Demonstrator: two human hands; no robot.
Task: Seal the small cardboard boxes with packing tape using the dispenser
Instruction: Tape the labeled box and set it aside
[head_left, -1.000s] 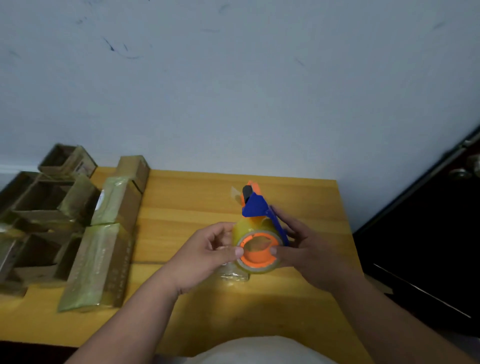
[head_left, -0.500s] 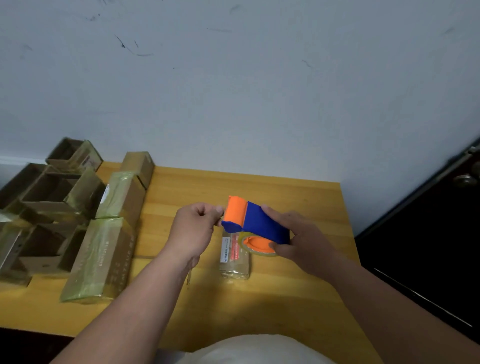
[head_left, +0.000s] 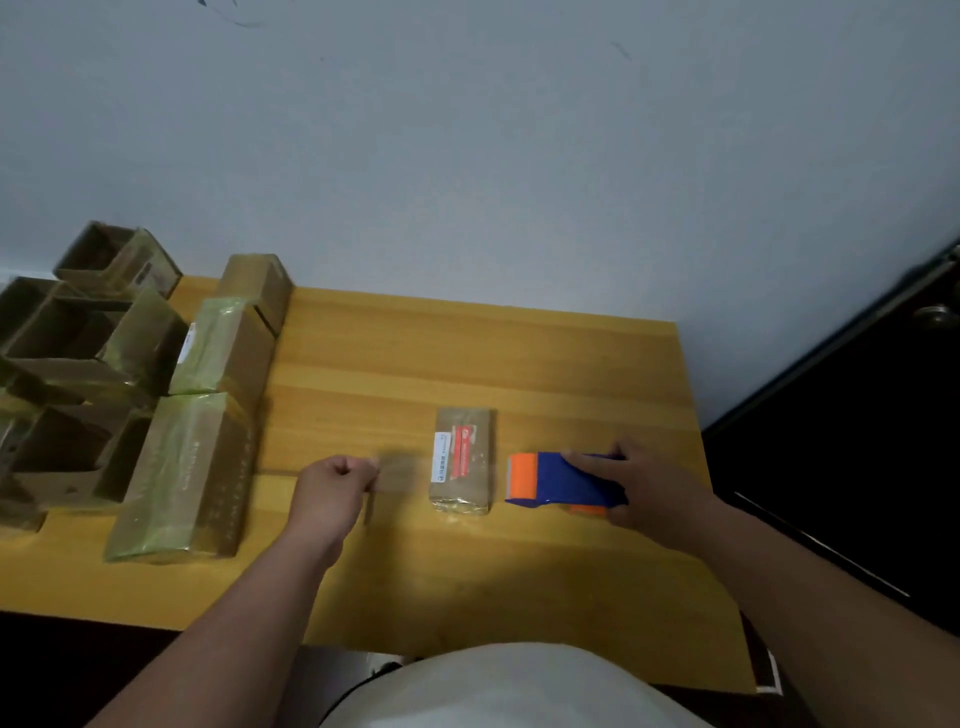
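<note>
The small box (head_left: 462, 460) lies flat on the wooden counter (head_left: 519, 358), roughly in the middle, with a white-and-red label facing up and a glossy film of tape over it. The person's right hand (head_left: 644, 483) rests over the blue-and-orange tape dispenser (head_left: 563, 480), fingers curled across its blue body, just to the right of the box but not touching it. The left hand (head_left: 335, 486) sits to the left of the box, curled into a loose fist — it seems to pinch a blurred brownish strip (head_left: 397, 473), possibly a length of tape, though the blur makes this hard to be sure of.

Off to the left stand larger taped boxes (head_left: 208, 457), and beyond them a cluster of open cartons (head_left: 67, 364) at the counter's edge.

The small box looks light and fairly stiff, so it will likely slide under any pull from the tape — better to pin it down with flat fingers on the top face, clear of the seam. Its taped surface looks slick, so gripping the short ends seems safer than the sides. The dispenser looks like rigid plastic, best held round its body, away from the orange front end.
</note>
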